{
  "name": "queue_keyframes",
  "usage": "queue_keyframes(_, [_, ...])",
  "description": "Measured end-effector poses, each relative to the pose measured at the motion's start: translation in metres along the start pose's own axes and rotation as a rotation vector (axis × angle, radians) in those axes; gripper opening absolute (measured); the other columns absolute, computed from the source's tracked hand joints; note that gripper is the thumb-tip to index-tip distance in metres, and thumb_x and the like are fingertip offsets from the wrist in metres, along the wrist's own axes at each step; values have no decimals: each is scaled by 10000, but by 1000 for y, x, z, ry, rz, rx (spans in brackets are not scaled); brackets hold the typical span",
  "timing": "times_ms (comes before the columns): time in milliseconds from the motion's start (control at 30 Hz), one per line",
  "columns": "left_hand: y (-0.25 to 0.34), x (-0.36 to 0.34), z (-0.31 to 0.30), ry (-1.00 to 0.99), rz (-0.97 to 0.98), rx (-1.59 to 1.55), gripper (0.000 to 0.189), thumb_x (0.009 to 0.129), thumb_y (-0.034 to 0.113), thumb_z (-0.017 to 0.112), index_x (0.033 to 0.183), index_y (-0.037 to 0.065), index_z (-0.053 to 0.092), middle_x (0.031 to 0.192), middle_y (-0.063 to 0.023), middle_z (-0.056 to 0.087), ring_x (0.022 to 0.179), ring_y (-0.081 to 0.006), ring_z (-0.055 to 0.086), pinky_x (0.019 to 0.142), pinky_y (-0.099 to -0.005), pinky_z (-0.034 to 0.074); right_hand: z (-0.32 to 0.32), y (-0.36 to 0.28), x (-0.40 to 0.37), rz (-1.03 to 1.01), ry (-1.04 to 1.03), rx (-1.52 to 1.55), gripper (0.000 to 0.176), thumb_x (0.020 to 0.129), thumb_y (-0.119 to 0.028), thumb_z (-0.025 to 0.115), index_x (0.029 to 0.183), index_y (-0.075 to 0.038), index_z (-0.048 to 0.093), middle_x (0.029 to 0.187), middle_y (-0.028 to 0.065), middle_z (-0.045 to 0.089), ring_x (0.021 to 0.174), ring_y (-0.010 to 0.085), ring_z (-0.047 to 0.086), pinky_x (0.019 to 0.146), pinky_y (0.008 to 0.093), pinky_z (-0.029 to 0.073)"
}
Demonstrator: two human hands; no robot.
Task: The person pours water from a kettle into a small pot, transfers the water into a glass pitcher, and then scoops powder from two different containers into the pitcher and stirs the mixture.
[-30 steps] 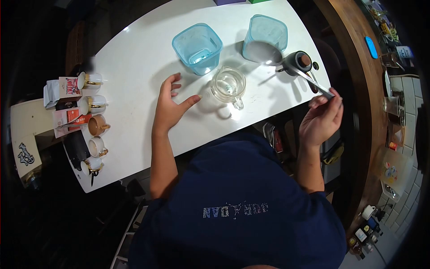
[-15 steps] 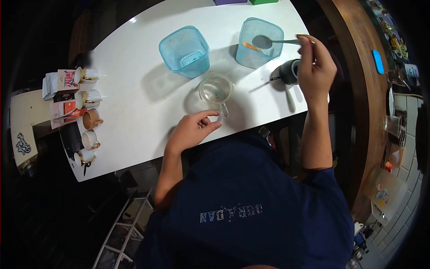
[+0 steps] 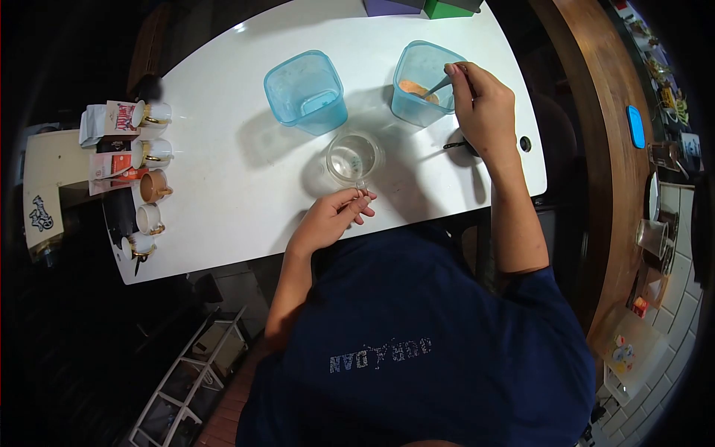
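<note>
My right hand (image 3: 485, 106) grips a spoon (image 3: 438, 87) by its handle. The spoon's bowl dips into orange-brown powder (image 3: 414, 89) inside a translucent blue container (image 3: 408, 110). Left of it stands a second blue container (image 3: 320, 124), with no powder visible in it. Closer to me is a clear glass mug (image 3: 351, 158), its handle toward me. My left hand (image 3: 331, 217) is closed, thumb and fingers pinched at that handle. A dark cup (image 3: 463, 143) is mostly hidden under my right hand, with a thin dark handle poking out leftward.
Along the table's left edge stand several mugs, among them a brown mug (image 3: 154, 185) and a white mug (image 3: 149, 219), beside coffee-like packets (image 3: 112, 162). Purple (image 3: 392, 7) and green (image 3: 451, 7) boxes sit at the far edge. A wooden counter (image 3: 596, 149) runs along the right.
My right hand has moved left and lowered the spoon from above the right container into the powder. My left fingers have closed at the mug's handle. The view has shifted slightly.
</note>
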State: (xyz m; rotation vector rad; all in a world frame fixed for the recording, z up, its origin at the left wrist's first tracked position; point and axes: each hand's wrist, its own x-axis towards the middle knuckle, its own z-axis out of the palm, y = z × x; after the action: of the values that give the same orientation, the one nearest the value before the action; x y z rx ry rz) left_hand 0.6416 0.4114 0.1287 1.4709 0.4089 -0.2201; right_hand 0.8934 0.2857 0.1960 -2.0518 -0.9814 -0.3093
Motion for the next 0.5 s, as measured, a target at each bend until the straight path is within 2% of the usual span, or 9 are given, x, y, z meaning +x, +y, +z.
queue_keyframes(100, [-1, 1, 0, -16, -42, 1, 302, 993, 263, 434, 1104, 23, 580, 923, -58, 660, 761, -80, 583, 676, -226, 462, 1, 1, 1, 41, -13, 16, 161, 877, -155, 608, 870, 0, 651, 709, 144, 633, 592, 275, 614, 554, 335, 477])
queue_keyframes(167, [-1, 1, -1, -8, -74, -62, 253, 984, 209, 463, 1012, -17, 572, 922, -46, 609, 888, -131, 633, 695, -248, 505, 1, 3, 2, 33, 31, 26, 171, 883, -155, 604, 862, 8, 650, 682, 148, 625, 567, 267, 607, 538, 318, 465])
queue_keyframes(300, [4, 0, -3, -6, -107, -40, 240, 984, 204, 462, 986, -12, 566, 891, -46, 606, 876, -137, 642, 698, -254, 508, -4, 1, 3, 150, 41, 36, 186, 892, -152, 592, 845, 19, 647, 640, 151, 609, 530, 235, 597, 523, 303, 455])
queue_keyframes(400, [-1, 0, -11, -17, -151, -27, 233, 980, 200, 471, 984, -12, 569, 893, -49, 607, 858, -140, 648, 698, -259, 510, -6, 4, 4, 168, 151, 42, 199, 897, -146, 582, 843, 31, 656, 628, 127, 630, 506, 161, 578, 518, 260, 449])
queue_keyframes(500, [2, -4, -16, -14, -129, 43, 268, 985, 266, 449, 958, 32, 576, 892, -61, 671, 769, -120, 643, 674, -243, 480, -10, 8, 5, 269, 224, 86, 210, 893, -159, 592, 850, 34, 662, 634, 115, 644, 520, 126, 579, 527, 241, 448])
